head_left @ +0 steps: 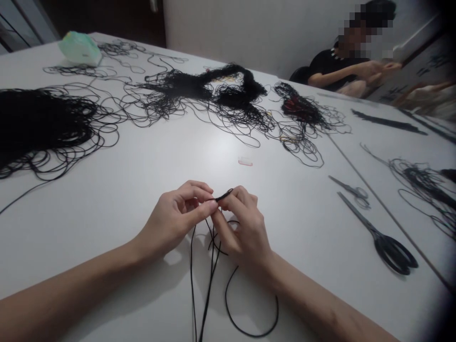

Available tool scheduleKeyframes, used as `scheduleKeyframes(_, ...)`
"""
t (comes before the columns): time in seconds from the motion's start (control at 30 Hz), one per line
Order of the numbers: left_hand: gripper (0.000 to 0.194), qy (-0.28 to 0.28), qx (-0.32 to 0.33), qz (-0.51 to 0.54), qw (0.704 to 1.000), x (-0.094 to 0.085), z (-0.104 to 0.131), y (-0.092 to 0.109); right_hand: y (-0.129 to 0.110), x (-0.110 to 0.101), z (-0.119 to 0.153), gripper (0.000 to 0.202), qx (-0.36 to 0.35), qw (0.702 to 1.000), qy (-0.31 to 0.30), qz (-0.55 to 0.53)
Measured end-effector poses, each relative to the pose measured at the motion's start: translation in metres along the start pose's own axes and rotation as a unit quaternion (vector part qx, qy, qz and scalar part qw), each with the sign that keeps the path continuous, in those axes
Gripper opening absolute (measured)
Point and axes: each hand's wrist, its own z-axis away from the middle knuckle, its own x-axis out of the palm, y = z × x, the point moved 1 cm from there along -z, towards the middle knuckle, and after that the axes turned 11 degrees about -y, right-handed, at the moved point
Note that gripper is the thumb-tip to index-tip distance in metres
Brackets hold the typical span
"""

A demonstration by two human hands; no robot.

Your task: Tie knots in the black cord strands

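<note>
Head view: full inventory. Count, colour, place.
Held cord: several strands, black, between hands
Cord pile: 1, black, left edge
Cord tangle: 1, black, back centre
Loose cords: many, black, back left
Bundle: 1, black/red, back right
Right cords: many, black, right edge
Strips: 2+, black, back right
Small scissors: 1, grey, right
Large scissors: 1, dark, right
Packet: 1, green, back left
Slip: 1, pale/red, centre
Table: 1, white, beneath
Wall: 1, pale, back
Panel: 1, dark, back left
Person: 1, black top, back right
Left hand: 1, bare, on cord
Right hand: 1, bare, on cord
</note>
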Motion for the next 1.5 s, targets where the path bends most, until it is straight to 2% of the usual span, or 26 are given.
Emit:
scheduleKeyframes(0.13,0.011,-0.002,0.000,-0.019,1.000,0.002,-0.001,0.002,-0.002,-0.001,0.001,0.016,-0.022,1.000,-0.014,0.002)
scheduleKeyframes(0.53,0.009,0.002,0.008,-0.035,0.999,0.000,0.004,-0.002,-0.001,0.002,0.000,0.019,-0.065,0.997,-0.041,0.007)
scheduleKeyframes(0.63,0.009,0.000,0.017,-0.044,0.999,0.001,0.003,-0.001,0.003,-0.003,-0.001,0.016,-0.071,0.997,-0.032,0.000)
scheduleKeyframes(0.73,0.008,-0.002,0.023,-0.064,0.998,0.001,0.004,-0.001,0.009,-0.013,-0.002,0.004,-0.060,0.998,0.007,-0.015)
scheduleKeyframes(0.83,0.008,-0.019,0.020,-0.085,0.996,0.002,0.005,-0.001,0.014,-0.019,-0.004,0.012,-0.049,0.998,0.017,-0.027)
scheduleKeyframes(0.97,0.010,-0.040,0.004,-0.098,0.994,0.004,0.005,-0.001,0.019,-0.017,-0.007,0.008,-0.052,0.997,-0.020,-0.046)
scheduleKeyframes(1.1,0.011,-0.048,-0.012,-0.066,0.997,0.005,0.006,0.002,0.020,-0.015,-0.006,0.011,-0.060,0.997,-0.010,-0.047)
scheduleKeyframes(1.23,0.012,-0.072,0.007,-0.028,0.997,0.004,0.009,0.004,0.021,-0.015,-0.005,0.015,-0.071,0.997,-0.003,-0.039)
scheduleKeyframes(1.4,0.010,-0.058,-0.021,-0.066,0.996,0.005,0.008,0.004,0.020,-0.014,-0.005,0.018,-0.082,0.996,0.003,-0.027)
scheduleKeyframes(1.5,0.010,-0.048,-0.015,-0.080,0.996,0.006,0.007,0.005,0.020,-0.013,-0.005,0.017,-0.084,0.996,0.015,-0.021)
